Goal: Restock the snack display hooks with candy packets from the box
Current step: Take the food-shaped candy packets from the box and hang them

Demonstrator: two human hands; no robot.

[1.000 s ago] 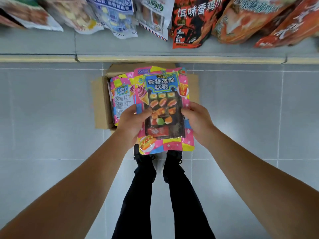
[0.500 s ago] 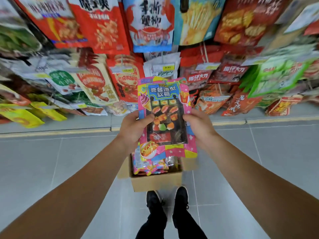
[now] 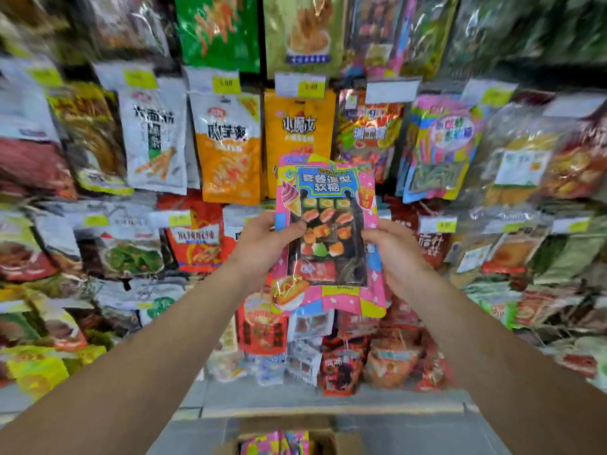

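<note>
Pink gummy-candy packet (image 3: 328,234) raised before the snack display.
It is clamped at both edges by left hand (image 3: 262,247) and right hand (image 3: 394,254), kept flat for hooking.

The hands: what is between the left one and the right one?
In the head view, the pink candy packet lies between them; the left hand and right hand each grip one side edge.

A grey tiled floor (image 3: 410,435) runs along the bottom of the frame, and on it at bottom centre sits an open brown cardboard box (image 3: 323,443) with pink and yellow candy packets (image 3: 279,443) showing inside, just below the display's pale base ledge (image 3: 328,410).
</note>
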